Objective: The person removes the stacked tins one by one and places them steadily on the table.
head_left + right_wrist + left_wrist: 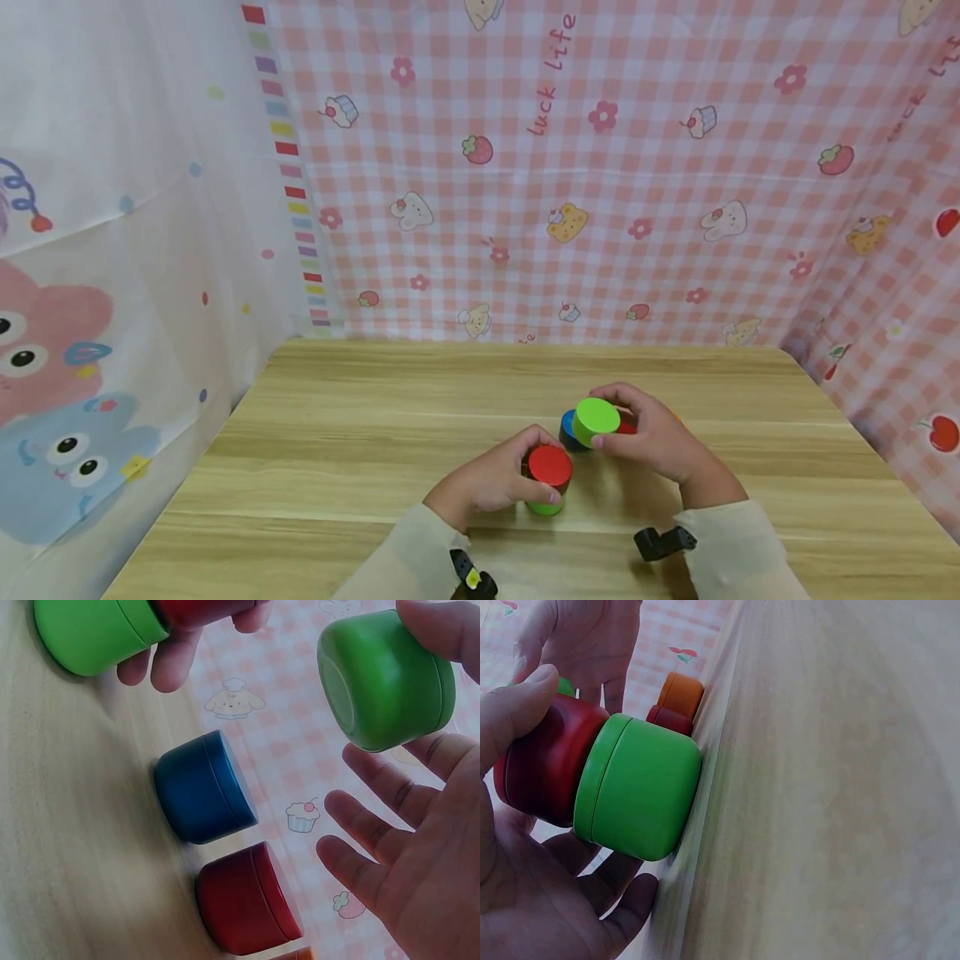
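Note:
My left hand [495, 475] grips a red round tin [550, 465] between thumb and fingers. That tin sits on top of a green tin [641, 787], which stands on the wooden table. My right hand [652, 437] pinches a second green tin [382, 682] and holds it above the table. Below and behind it stands a blue tin [204, 787], partly covered by the raised green one in the head view. Another red tin [249, 900] stands beside the blue tin, mostly hidden behind my right hand in the head view.
An orange tin [680, 694] stands beyond the second red one. The wooden table [360, 417] ends at a pink checked cloth [480, 250] hanging behind it. A white printed cloth [150, 250] hangs on the left.

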{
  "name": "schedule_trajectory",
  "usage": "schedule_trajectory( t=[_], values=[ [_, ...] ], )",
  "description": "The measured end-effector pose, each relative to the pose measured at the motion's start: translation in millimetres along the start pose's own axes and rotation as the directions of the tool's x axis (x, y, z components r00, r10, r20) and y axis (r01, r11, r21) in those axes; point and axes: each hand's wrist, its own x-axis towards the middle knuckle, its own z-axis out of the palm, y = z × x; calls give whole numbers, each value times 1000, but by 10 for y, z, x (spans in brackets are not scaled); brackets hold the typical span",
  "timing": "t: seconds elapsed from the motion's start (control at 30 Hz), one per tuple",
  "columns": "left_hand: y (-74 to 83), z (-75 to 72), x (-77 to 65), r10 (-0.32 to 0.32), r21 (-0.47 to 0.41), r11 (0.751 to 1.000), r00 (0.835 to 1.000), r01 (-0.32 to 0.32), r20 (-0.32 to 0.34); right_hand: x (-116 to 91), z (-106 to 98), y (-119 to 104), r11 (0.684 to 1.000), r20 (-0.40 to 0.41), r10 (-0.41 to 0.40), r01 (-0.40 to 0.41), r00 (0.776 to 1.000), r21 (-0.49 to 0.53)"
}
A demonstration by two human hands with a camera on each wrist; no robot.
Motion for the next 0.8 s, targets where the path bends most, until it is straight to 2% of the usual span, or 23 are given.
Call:
schedule_trajectory(
  t=[0.57,0.8],
  values=[
    [4,4,4,-13,-7,1000,1000,13,-8,-26,-86,40,997,-40,63,-62,997,40],
    [16,10,-4,-21,-6,1000,1000,21,-9,-36,-136,72,997,-79,76,-76,994,-6]
  ],
)
